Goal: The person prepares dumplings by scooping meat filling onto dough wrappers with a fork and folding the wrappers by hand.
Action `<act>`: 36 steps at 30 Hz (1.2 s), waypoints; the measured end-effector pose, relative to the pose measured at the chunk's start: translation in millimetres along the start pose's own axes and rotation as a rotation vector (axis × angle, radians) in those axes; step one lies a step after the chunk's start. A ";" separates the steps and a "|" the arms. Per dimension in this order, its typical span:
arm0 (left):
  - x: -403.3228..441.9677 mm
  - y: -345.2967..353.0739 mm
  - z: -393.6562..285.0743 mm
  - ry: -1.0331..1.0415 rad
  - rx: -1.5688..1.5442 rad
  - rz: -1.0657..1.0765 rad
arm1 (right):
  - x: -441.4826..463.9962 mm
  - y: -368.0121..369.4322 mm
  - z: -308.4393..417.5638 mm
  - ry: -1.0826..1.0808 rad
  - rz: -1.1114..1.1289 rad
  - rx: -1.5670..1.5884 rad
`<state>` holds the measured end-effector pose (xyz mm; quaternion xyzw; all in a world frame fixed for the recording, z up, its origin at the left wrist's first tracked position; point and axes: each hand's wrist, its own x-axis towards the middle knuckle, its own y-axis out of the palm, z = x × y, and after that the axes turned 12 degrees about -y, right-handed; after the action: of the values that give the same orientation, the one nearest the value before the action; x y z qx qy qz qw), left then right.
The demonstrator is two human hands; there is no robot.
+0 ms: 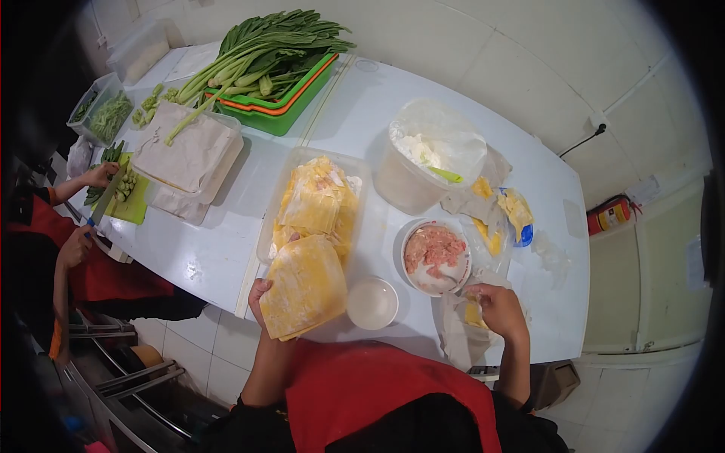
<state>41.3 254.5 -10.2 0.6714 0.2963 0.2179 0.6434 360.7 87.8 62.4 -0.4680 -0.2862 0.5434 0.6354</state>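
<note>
My left hand [261,299] holds a stack of yellow wrapper sheets [306,287] by its left edge, with flour on the top sheet. Behind it, a clear tray [269,226] contains more floury yellow sheets [316,198]. My right hand [496,304] pinches the edge of a pale cloth [458,332], and a bit of yellow sheet [474,314] shows beside the fingers. A bowl of pink minced meat [436,249] stands just beyond my right hand. Between my hands is a small white bowl [372,303].
A lined tub of white powder [434,155] stands at the back. Green and orange baskets [272,117] hold leafy stalks [279,45]. A cloth-covered box [185,151] is left of them. At far left, a co-worker's hands [94,175] cut greens with a knife [107,196].
</note>
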 end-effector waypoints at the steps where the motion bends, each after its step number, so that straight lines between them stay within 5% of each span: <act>1: -0.6 0.0 0.5 -0.007 -0.034 -0.003 | 2.8 -0.5 5.3 0.034 -0.033 -0.018; 8: -2.6 3.9 1.4 0.004 -0.027 0.012 | 3.2 2.8 29.6 0.097 0.083 -0.233; 11: -1.6 1.9 0.6 -0.015 -0.026 -0.012 | -3.8 -3.9 2.7 -0.037 0.062 -0.126; 17: 2.4 -12.0 4.3 -0.150 0.018 -0.090 | -3.2 -42.3 -0.5 0.065 0.025 0.820; 21: 13.2 12.2 19.1 -0.305 -0.063 0.228 | 7.0 -44.0 27.9 0.024 0.177 1.058; 23: 17.2 29.9 28.3 -0.356 0.041 0.171 | 16.3 -38.6 39.2 -0.041 0.256 1.099; 26: 18.0 38.1 31.4 -0.436 0.111 0.187 | 27.3 -32.4 57.2 -0.120 0.308 1.071; 32: 9.2 42.3 30.1 -0.452 0.108 0.124 | 19.2 -32.5 73.7 -0.232 -0.016 0.580; 36: 6.2 45.7 28.0 -0.477 0.094 0.110 | 19.9 -30.1 84.6 -0.501 -0.145 0.352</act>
<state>70.1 238.4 32.5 0.7481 0.1088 0.0742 0.6504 304.5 131.7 120.4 -0.1805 -0.3680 0.6363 0.6535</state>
